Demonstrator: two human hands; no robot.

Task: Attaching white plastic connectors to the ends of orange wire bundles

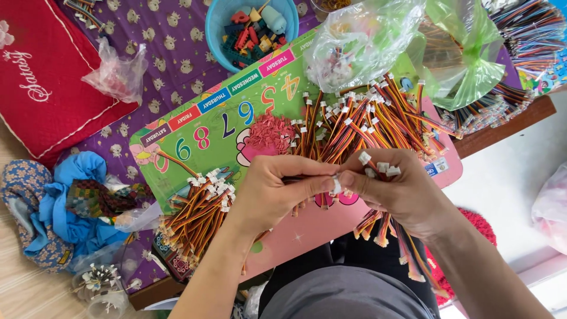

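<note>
- Left hand [274, 192] reaches in from the lower left, forearm bare, fingers curled, thumb and forefinger pinched together at the tips.
- Right hand [393, 189] comes in from the lower right, fingers folded in a loose fist, thumb and forefinger pinched.
- The two hands' fingertips meet in the middle.

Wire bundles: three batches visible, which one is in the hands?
The small bundle gripped in the right hand, ends hanging over the lap. The left hand pinches a white connector on it. The big pile and left pile lie untouched on the board.
</note>
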